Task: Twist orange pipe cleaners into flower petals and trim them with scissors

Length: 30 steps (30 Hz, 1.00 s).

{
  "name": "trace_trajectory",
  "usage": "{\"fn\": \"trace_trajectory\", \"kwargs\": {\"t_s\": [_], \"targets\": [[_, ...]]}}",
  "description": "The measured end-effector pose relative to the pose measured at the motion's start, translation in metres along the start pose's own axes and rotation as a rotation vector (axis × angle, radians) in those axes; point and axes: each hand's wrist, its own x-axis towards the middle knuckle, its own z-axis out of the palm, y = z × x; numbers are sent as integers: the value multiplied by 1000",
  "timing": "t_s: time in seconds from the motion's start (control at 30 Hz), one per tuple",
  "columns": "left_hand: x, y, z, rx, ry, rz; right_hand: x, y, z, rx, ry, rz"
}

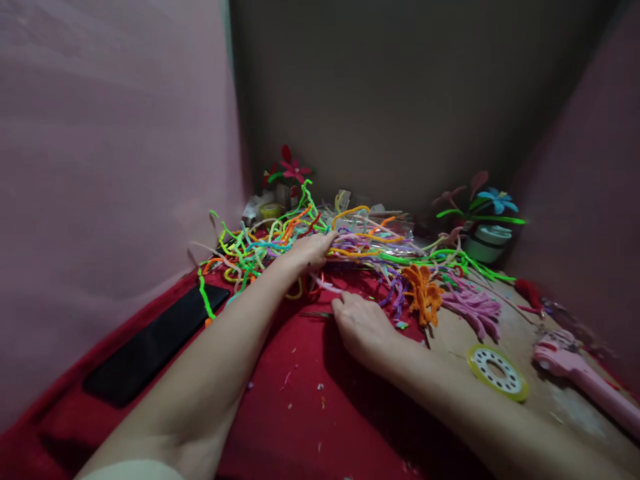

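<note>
A tangled pile of multicoloured pipe cleaners (280,243) lies across the back of the red cloth. My left hand (313,252) reaches over the middle of it, with one finger stretched out on the stems and the other fingers partly hidden. Closer to me, my right hand (363,327) is closed, thumb and fingers pinched at the end of a pale lilac pipe cleaner (327,287). A thin dark stick-like piece (315,314) lies just left of its knuckles. Right of the pile sit an orange pipe-cleaner bundle (423,293) and a pink bundle (473,305).
A black phone-like slab (155,343) lies at left on the red cloth (295,413). At right, a yellow-rimmed tape roll (496,372) and a pink glue gun (575,367) rest on cardboard (543,417). Pipe-cleaner flowers (497,200) stand behind; pink walls rise both sides.
</note>
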Motion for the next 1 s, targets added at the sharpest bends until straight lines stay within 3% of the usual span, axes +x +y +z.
{"fn": "trace_trajectory", "kwargs": {"t_s": [0.23, 0.43, 0.6, 0.77, 1.0], "targets": [[4, 3, 5, -8, 106, -85, -23, -4, 2, 30, 39, -39], [6, 3, 2, -6, 215, -161, -28, 1, 4, 78, 108, 24], [5, 4, 0, -12, 248, -179, -3, 28, 3, 105, 117, 111], [4, 5, 2, -17, 255, -179, 38, 62, 13, 28, 30, 170], [4, 7, 4, -20, 221, -155, 55, 75, 18, -33, 62, 260]]}}
